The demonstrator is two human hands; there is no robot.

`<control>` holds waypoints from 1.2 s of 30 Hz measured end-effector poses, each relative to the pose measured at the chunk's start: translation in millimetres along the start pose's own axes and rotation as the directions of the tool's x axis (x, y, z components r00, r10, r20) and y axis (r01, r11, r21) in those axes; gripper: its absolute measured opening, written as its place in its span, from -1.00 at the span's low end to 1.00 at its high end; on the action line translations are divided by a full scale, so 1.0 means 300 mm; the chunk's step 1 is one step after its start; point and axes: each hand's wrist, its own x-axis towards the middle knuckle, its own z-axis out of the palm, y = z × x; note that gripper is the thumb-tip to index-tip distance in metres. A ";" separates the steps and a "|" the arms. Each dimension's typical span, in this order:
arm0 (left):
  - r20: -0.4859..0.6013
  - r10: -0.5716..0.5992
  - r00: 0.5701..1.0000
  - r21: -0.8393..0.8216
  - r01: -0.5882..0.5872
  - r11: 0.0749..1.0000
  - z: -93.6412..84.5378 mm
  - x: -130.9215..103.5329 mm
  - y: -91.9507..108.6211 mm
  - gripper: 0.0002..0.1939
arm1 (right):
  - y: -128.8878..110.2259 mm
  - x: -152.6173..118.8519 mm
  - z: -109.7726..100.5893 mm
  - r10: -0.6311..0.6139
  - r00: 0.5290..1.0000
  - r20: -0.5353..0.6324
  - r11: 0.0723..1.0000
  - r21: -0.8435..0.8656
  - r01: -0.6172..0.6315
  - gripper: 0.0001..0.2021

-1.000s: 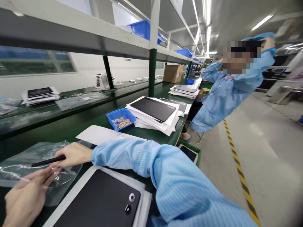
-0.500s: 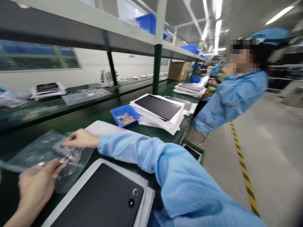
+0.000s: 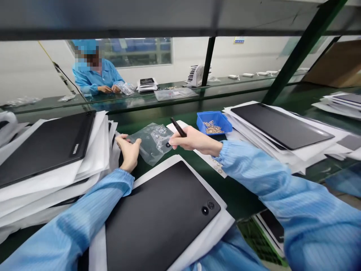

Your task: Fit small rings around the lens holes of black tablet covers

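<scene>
A clear plastic bag point(image 3: 150, 145) with small pieces in it lies on the bench beyond a dark tablet point(image 3: 158, 218). My left hand point(image 3: 129, 151) has its fingers curled at the bag's left edge and holds it there. Over the bag's right side, my right hand point(image 3: 194, 140) grips a black pen-like tool point(image 3: 178, 128), whose upper end points up and left. A small black ring point(image 3: 168, 145) shows right at my right fingertips; whether I pinch it or it lies on the bag, I cannot tell. The tablet rests camera-side up on white sheets, near my body.
A blue tray point(image 3: 200, 122) of small tan rings stands beyond my right hand. Tablets layered with white sheets form a left stack point(image 3: 50, 145) and a right stack point(image 3: 279, 126). A white sheet point(image 3: 207, 159) carries several rings. Across the bench sits a co-worker point(image 3: 97, 77). A shelf point(image 3: 169, 19) hangs overhead.
The view has swung left, from the aisle to the bench. My right hand has drawn back to the bag's right side, where the black tool shows in it. My left hand stays at the bag.
</scene>
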 end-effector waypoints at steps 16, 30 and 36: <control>0.924 0.361 0.124 -0.268 -0.461 0.846 -0.088 -0.472 0.215 -0.85 | 0.239 -0.479 0.085 0.355 0.897 -0.262 0.933 0.154 -0.324 -0.88; 0.943 0.304 0.135 -0.217 -0.445 0.869 -0.085 -0.470 0.215 -0.82 | 0.222 -0.461 0.078 0.321 0.921 -0.220 0.946 0.035 -0.321 -0.89; 0.932 0.337 0.133 -0.242 -0.463 0.853 -0.086 -0.470 0.213 -0.85 | 0.231 -0.456 0.079 0.275 0.935 -0.223 0.929 -0.191 -0.318 -0.77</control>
